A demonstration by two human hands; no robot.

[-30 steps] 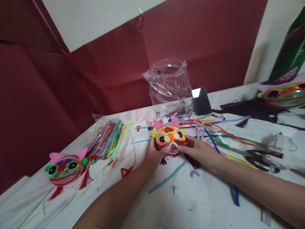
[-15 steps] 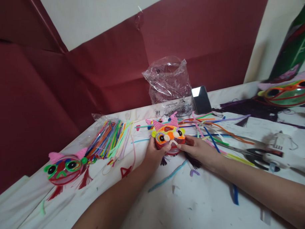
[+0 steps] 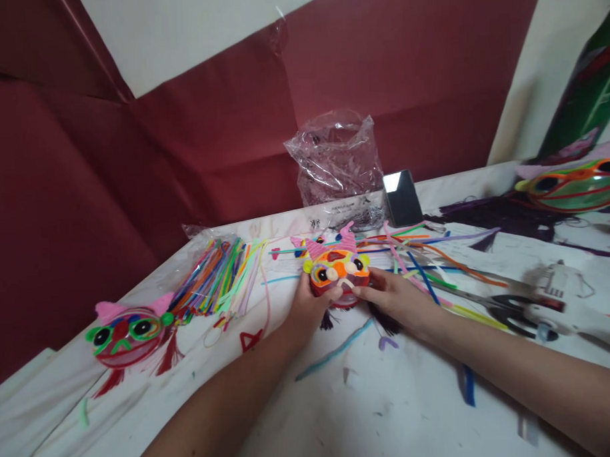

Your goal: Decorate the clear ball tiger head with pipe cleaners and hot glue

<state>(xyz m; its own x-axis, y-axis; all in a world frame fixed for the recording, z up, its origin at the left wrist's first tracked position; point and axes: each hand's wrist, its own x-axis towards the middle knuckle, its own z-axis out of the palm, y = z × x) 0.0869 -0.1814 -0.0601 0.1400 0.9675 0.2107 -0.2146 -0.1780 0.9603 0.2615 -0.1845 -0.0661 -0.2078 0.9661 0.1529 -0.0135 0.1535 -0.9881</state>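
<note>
A small colourful cat-face ornament (image 3: pixel 336 267) with pink ears, an orange and red face and black-and-white eyes stands on the white table (image 3: pixel 381 399). My left hand (image 3: pixel 308 307) grips its lower left side, thumb on the front. Fingertips of my right hand (image 3: pixel 398 304) press its lower right edge near the mouth, where a pale pipe cleaner piece sits. Dark tassels hang under the ornament between my hands.
A bundle of coloured pipe cleaners in plastic (image 3: pixel 219 278) lies to the left, loose ones (image 3: pixel 426 264) to the right. A finished red cat face (image 3: pixel 126 335) lies far left. Scissors (image 3: pixel 508 308), a glue gun (image 3: pixel 573 319), a phone (image 3: pixel 401 198) and a clear bag (image 3: pixel 335 157) are also here.
Both hands stay on the ornament; the fingertips shift slightly at its mouth. The view drifts a little, nothing else moves.
</note>
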